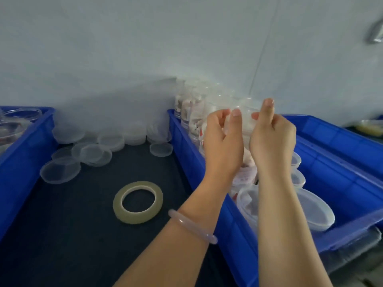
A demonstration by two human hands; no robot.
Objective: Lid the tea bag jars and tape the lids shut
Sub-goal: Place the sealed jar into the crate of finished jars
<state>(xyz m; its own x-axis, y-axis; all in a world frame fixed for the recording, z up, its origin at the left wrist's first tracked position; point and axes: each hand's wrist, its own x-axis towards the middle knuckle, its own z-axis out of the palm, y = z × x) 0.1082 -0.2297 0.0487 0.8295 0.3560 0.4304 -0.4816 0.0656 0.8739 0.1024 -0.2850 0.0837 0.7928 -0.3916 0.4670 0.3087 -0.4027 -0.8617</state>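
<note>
At my far left stands a blue bin (27, 141) with clear containers in it, their contents too blurred to read. Next to it, the loose lids (60, 170) lie scattered and partly overlapping on the dark mat (83, 235), with more piled against the wall behind. The tape roll (134, 218) lies flat on the mat, near my left forearm but not touching it, and neither hand holds it.

My left hand (222, 141) is raised over the near edge of the right bin (342, 158), fingers curled round one side of a clear jar (245, 123). My right hand (272, 139) grips the other side, fingers curled in and thumb pointing up along it. The jar is held in the air between my palms. It is so transparent that I cannot tell whether its lid is seated or whether any tape is on it.

I judge I am at the lidding or checking step on this jar. Taping would call for one hand to let go and reach left and down for the roll.

Below my wrists the right bin holds rows of tea bag jars (190, 112) at the back and lidded ones on their sides (315, 208) nearer me. They crowd the space where this jar could go down, and the bin wall stands between it and the mat.
</note>
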